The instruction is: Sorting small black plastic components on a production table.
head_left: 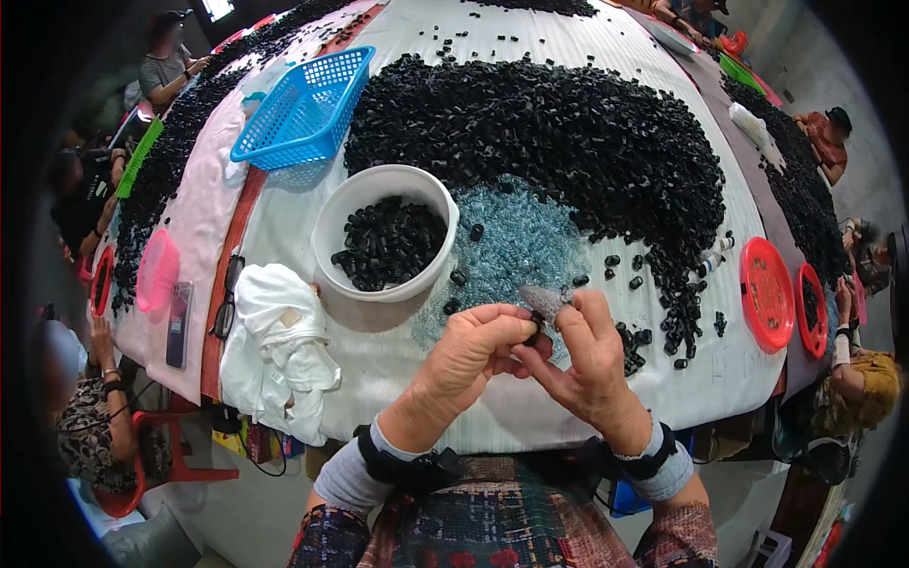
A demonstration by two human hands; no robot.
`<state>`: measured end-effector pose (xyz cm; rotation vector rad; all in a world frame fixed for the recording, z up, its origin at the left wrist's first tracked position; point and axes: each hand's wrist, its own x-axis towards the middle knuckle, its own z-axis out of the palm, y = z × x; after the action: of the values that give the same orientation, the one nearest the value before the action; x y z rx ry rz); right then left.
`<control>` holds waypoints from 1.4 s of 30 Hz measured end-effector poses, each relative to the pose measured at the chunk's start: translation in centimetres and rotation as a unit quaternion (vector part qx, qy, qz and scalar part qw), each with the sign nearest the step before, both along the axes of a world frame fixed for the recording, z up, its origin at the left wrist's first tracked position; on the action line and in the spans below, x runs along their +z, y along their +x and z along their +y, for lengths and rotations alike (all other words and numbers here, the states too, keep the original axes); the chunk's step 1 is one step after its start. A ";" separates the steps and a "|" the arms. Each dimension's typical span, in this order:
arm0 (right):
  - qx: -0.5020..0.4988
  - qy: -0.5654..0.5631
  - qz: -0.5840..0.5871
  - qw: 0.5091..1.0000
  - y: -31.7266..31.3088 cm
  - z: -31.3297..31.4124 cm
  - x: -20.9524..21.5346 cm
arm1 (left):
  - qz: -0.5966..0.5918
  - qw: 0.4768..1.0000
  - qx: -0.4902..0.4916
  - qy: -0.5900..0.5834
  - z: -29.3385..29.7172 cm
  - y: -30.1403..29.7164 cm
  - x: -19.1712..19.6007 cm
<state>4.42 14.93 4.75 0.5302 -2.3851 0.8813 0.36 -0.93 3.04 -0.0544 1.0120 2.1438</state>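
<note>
Just in front of me my left hand (472, 350) is closed, pinching a small black plastic piece (537, 319) between thumb and fingertips. My right hand (592, 364) closes on the same piece from the other side, and a grey cover (543, 299) wraps one of its fingers. The fingers hide most of the piece. Right beyond both hands spreads a heap of small clear bluish bits (516, 241). To the left stands a white bowl (327, 251) partly filled with black pieces (390, 243).
A large mound of black pieces (530, 133) curves across the table's far side and right. A blue basket (312, 104), white cloth (279, 331), glasses (225, 303) and phone (178, 324) lie left; a red tray (765, 293) lies right. Several people sit along both sides.
</note>
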 end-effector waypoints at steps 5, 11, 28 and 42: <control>-0.005 -0.005 -0.008 1.000 0.1 -0.2 -0.2 | 0.022 0.999 -0.024 -0.041 -0.5 -0.2 0.1; -0.007 -0.022 -0.038 0.999 0.3 -0.3 -1.0 | 0.027 0.998 -0.007 -0.062 0.0 0.1 -0.2; -0.025 -0.025 -0.023 0.999 0.8 0.0 -1.6 | 0.036 0.993 -0.047 -0.105 0.4 0.2 0.2; 0.006 -0.008 -0.008 1.000 0.9 1.3 -1.6 | 0.044 0.996 -0.046 -0.055 0.0 0.2 -0.6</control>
<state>5.30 16.20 3.19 0.5346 -2.3897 0.9129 0.61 -0.90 2.40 0.0342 1.1619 2.0205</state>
